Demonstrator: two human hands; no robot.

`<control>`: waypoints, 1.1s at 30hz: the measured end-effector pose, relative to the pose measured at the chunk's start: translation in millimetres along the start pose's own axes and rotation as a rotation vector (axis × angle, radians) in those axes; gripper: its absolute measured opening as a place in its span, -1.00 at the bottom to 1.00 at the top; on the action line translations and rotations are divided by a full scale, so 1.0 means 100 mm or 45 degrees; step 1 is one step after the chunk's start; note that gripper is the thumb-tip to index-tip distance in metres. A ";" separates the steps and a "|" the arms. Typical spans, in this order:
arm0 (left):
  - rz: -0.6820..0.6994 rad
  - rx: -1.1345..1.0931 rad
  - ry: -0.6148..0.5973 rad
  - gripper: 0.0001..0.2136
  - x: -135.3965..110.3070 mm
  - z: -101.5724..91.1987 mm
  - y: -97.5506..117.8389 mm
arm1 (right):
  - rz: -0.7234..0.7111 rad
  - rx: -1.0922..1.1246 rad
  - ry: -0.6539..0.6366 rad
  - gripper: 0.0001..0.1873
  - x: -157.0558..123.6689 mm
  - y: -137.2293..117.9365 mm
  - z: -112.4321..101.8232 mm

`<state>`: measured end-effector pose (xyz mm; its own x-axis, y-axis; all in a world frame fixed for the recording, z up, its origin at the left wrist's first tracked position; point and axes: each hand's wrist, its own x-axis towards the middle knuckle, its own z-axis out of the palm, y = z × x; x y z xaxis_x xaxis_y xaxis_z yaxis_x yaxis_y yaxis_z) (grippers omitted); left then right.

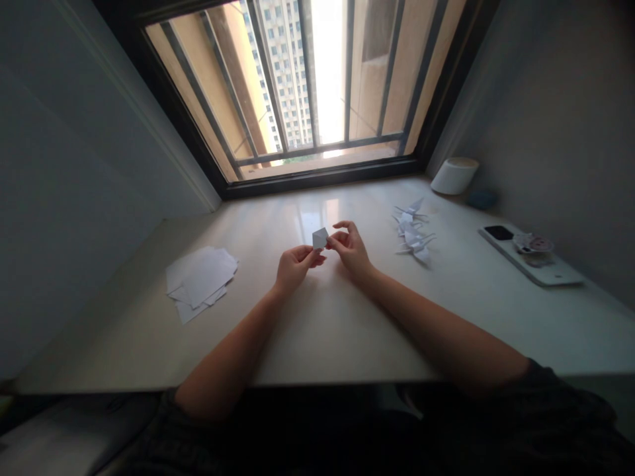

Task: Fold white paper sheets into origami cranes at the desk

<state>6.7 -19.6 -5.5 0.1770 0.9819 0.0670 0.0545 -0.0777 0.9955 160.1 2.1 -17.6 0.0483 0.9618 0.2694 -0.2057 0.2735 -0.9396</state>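
Note:
Between my two hands, a small folded piece of white paper (320, 237) is held up over the middle of the white tabletop (317, 337). My left hand (296, 266) pinches its lower left edge between thumb and fingers. At the right edge, the thumb and a finger of my right hand (350, 248) close on it, with the index finger raised and curved. Several folded white paper cranes (414, 231) stand in a cluster to the right of my right hand. Off to the left lies a loose stack of white paper sheets (203, 277).
A phone (565, 268) in a pale case with a round grip lies at the right. Behind it, near the window corner, are a white cylindrical object (454, 175) and a small dark rounded object (482, 198). A barred window (317, 175) borders the table's far side.

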 end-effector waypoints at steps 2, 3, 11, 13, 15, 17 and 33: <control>0.027 0.015 -0.009 -0.58 -0.01 0.00 0.00 | 0.060 0.058 -0.044 -0.55 0.01 -0.02 0.00; 0.039 0.022 -0.015 -0.59 -0.01 0.00 0.00 | 0.089 0.068 -0.071 -0.57 0.01 -0.03 -0.01; 0.051 0.047 -0.053 -0.62 -0.02 0.02 -0.02 | 0.189 0.015 -0.138 -0.64 -0.01 -0.03 -0.01; 0.038 0.033 -0.044 -0.61 -0.02 0.02 -0.02 | 0.194 0.004 -0.122 -0.61 -0.01 -0.01 -0.01; 0.031 0.021 -0.039 -0.61 -0.01 0.02 -0.02 | 0.185 0.002 -0.111 -0.60 0.00 -0.01 -0.02; 0.041 0.017 -0.039 -0.63 -0.01 0.02 -0.02 | 0.171 0.012 -0.115 -0.61 -0.01 -0.02 -0.02; 0.220 0.368 0.047 -0.70 -0.06 0.01 0.02 | 0.161 0.010 -0.080 -0.58 -0.04 -0.03 0.02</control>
<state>6.7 -25.6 -3.6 0.1723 0.9551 0.2411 0.3037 -0.2844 0.9093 158.4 -2.1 -15.4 -0.0398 0.9859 0.1623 -0.2141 0.1502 -0.9652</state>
